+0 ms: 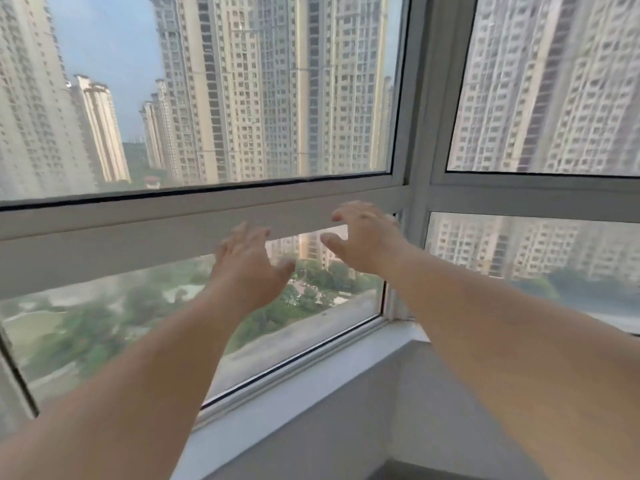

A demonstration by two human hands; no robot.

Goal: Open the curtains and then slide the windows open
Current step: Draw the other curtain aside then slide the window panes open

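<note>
A corner window with white frames fills the view. The wide horizontal frame bar (121, 237) runs across the left window, between an upper pane (207, 98) and a lower pane (104, 323). My left hand (247, 268) is stretched out in front of that bar, fingers spread, holding nothing. My right hand (363, 237) is open too, its fingertips at the bar close to the corner post (419, 161). Whether either hand touches the frame I cannot tell. No curtain is in view.
A second window (554, 98) stands to the right of the corner post, its glass hazy. A white sill (311, 386) runs under the left window above a grey wall. Tall apartment towers and trees lie outside.
</note>
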